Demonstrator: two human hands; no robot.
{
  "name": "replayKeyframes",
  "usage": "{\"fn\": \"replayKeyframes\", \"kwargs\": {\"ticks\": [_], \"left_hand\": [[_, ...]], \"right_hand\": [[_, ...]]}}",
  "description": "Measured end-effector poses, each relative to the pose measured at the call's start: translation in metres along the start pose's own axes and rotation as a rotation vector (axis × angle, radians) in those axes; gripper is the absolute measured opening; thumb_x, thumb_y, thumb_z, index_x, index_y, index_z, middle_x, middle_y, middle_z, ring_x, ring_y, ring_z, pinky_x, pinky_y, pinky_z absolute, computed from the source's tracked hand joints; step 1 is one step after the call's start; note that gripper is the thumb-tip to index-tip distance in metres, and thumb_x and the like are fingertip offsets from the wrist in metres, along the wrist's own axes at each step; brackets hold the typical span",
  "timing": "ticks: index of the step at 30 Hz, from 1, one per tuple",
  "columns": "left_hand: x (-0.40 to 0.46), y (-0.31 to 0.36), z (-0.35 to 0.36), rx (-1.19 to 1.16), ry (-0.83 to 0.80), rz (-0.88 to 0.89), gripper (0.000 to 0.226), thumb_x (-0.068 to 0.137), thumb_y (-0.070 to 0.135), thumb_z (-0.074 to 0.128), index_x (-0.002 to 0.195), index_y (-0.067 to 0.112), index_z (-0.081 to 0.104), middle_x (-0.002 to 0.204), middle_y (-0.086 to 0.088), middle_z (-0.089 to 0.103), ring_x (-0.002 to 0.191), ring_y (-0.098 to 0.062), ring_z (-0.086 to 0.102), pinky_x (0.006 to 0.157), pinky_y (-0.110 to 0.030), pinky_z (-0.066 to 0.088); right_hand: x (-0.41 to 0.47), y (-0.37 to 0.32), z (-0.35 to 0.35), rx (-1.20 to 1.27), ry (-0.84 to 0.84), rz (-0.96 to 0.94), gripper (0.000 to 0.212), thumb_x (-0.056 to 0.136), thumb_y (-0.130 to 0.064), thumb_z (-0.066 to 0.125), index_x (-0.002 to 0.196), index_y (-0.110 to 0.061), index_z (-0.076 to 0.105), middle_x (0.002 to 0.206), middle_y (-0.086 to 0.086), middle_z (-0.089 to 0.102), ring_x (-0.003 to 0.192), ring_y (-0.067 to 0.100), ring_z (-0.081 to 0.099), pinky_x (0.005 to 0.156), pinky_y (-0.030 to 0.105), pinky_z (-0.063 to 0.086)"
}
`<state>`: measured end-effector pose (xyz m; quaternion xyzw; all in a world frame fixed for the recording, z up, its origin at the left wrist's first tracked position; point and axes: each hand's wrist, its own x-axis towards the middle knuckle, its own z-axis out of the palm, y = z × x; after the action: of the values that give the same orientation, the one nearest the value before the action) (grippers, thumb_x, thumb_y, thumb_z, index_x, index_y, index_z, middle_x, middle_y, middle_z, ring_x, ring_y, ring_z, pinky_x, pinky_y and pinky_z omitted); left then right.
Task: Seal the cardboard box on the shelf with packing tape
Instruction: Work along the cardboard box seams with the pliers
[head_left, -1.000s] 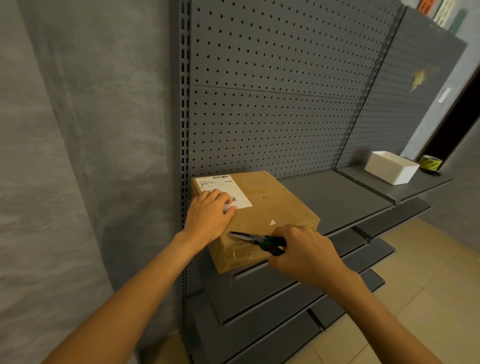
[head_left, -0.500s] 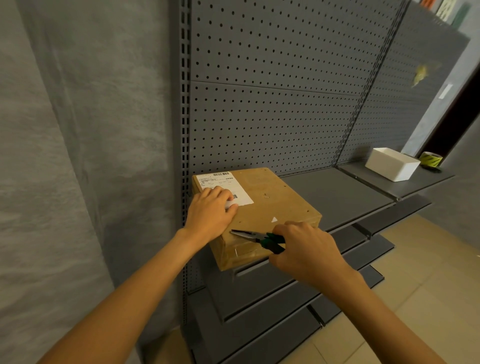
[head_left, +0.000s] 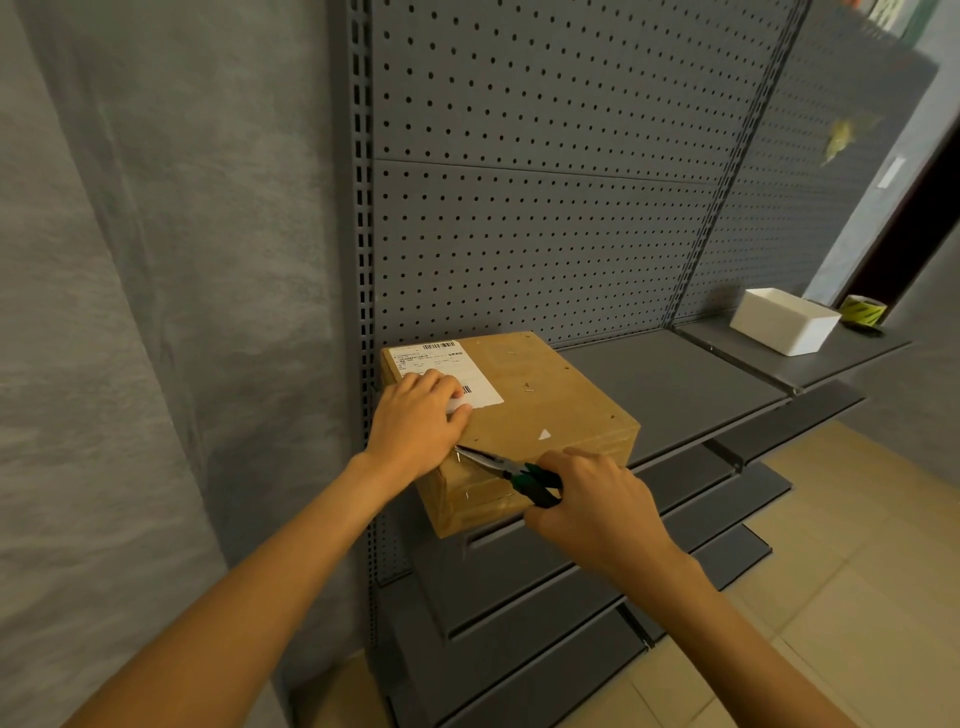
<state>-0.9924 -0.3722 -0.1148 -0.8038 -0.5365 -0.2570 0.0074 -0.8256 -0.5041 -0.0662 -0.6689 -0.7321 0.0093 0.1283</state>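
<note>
Cardboard box (head_left: 524, 410) sitting on the grey shelf (head_left: 670, 384), at its left end, directly under both hands. Left hand (head_left: 418, 428) laid flat on the box top, fingers straight and spread over the lower corner of the white shipping label (head_left: 447, 371), gripping nothing. Right hand (head_left: 597, 504) curled round the green handles of a pair of pliers (head_left: 511, 473), just right of the left hand and at the box's near face. Metal nose of the pliers reaching left to the box's near top edge, right beside the left palm; whether touching a staple there, cannot tell. Far beyond the right hand, on the next shelf section, a white tub (head_left: 784, 322) with a roll of yellow-and-black tape (head_left: 862, 310) just behind it. Grey pegboard (head_left: 545, 208) rising behind the box.
</note>
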Motion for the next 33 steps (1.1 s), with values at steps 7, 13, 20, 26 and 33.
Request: {"fn": "replayKeyframes", "kwargs": {"ticks": [7, 13, 20, 26, 33], "left_hand": [[0.000, 0.001, -0.001, -0.005, -0.010, -0.012, 0.031, 0.096, 0.041, 0.039, 0.117, 0.023, 0.054, 0.123, 0.006, 0.053, 0.114, -0.016, 0.044, 0.094, -0.033, 0.034], [-0.001, 0.001, -0.002, -0.010, -0.005, -0.011, 0.030, 0.096, 0.041, 0.039, 0.116, 0.023, 0.054, 0.123, 0.006, 0.052, 0.114, -0.016, 0.044, 0.094, -0.032, 0.033], [-0.002, 0.000, -0.002, -0.016, -0.003, 0.016, 0.028, 0.097, 0.038, 0.042, 0.117, 0.022, 0.054, 0.122, 0.005, 0.052, 0.113, -0.017, 0.044, 0.094, -0.033, 0.033], [-0.003, 0.003, -0.004, -0.027, 0.020, 0.002, 0.028, 0.096, 0.038, 0.043, 0.113, 0.020, 0.056, 0.119, 0.005, 0.055, 0.111, -0.017, 0.046, 0.093, -0.033, 0.034], [0.006, 0.001, -0.012, 0.024, -0.076, 0.023, 0.031, 0.095, 0.041, 0.042, 0.118, 0.024, 0.054, 0.125, 0.006, 0.053, 0.115, -0.018, 0.045, 0.093, -0.034, 0.036]], "right_hand": [[0.000, -0.001, -0.010, -0.013, -0.072, -0.026, 0.024, 0.086, -0.037, 0.052, 0.105, -0.024, 0.060, 0.089, -0.006, 0.057, 0.076, 0.016, 0.054, 0.054, 0.023, 0.039], [0.004, -0.001, -0.014, -0.037, -0.089, -0.033, 0.023, 0.088, -0.036, 0.053, 0.104, -0.022, 0.061, 0.076, -0.006, 0.050, 0.060, 0.009, 0.043, 0.048, 0.020, 0.027], [0.000, -0.001, -0.006, 0.220, -0.005, 0.033, 0.007, 0.085, -0.030, 0.056, 0.079, -0.026, 0.056, 0.061, -0.008, 0.048, 0.053, 0.011, 0.044, 0.046, 0.022, 0.029], [0.010, 0.007, -0.019, 0.305, 0.100, 0.060, 0.009, 0.080, -0.028, 0.060, 0.073, -0.024, 0.057, 0.061, -0.003, 0.050, 0.054, 0.016, 0.046, 0.050, 0.030, 0.036], [0.002, 0.030, 0.000, 0.274, 0.059, 0.144, 0.007, 0.079, -0.027, 0.060, 0.082, -0.022, 0.062, 0.065, -0.001, 0.057, 0.058, 0.020, 0.054, 0.051, 0.032, 0.041]]}}
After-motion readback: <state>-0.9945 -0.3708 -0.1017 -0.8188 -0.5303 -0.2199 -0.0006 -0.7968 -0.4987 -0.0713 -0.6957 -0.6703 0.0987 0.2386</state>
